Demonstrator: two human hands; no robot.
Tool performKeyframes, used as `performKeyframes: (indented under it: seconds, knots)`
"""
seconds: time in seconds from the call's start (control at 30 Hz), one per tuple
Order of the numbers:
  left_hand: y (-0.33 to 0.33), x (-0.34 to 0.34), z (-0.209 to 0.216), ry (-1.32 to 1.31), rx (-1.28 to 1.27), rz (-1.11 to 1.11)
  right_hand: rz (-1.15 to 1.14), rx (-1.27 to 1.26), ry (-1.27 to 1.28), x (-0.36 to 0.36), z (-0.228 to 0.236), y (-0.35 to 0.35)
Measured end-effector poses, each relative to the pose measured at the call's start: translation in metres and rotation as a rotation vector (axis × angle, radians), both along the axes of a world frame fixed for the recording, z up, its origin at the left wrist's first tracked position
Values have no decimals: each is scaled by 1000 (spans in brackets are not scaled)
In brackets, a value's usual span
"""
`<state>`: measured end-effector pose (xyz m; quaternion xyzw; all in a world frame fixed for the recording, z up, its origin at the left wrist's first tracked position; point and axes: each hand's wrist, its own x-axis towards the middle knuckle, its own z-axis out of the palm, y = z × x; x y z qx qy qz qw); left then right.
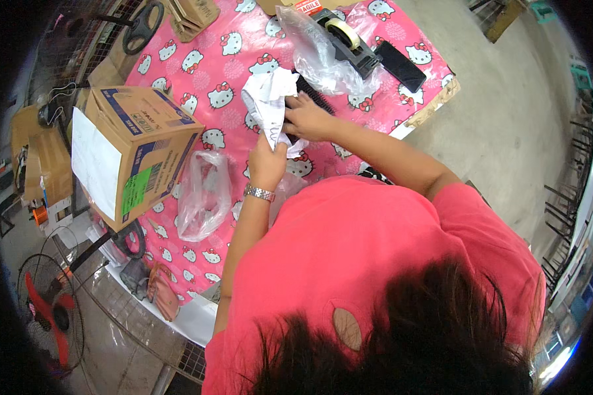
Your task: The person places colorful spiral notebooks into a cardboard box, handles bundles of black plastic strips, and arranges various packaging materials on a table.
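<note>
A crumpled sheet of white paper (265,92) with dark writing rises from my left hand (267,163), which is closed on its lower end. A metal-banded watch sits on that wrist. My right hand (311,120) lies against the paper's right side, its fingers bent over a long black ridged object (317,97). Paper and fingers hide much of this object, so its kind is unclear. Clear plastic wrap (316,62) lies just beyond it, partly under a black tape dispenser (349,43) with a roll of tape.
A pink cartoon-print cover (234,69) spreads over the table. On the left stands a large brown carton (155,151), with a clear plastic bag (205,197) beside it. A black phone (400,66) lies near the right edge. A fan (49,309) with red blades stands at lower left.
</note>
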<state>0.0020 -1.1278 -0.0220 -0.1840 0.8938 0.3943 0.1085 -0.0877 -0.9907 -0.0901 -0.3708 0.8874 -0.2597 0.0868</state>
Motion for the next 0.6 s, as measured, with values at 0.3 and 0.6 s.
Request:
performKeyframes:
  seconds: [0.3, 0.6]
  knots:
    - [4, 17, -23, 137, -87, 295, 493, -206, 158, -17, 12, -6]
    - [-13, 45, -51, 97, -326, 364, 694, 17, 202, -40, 13, -27]
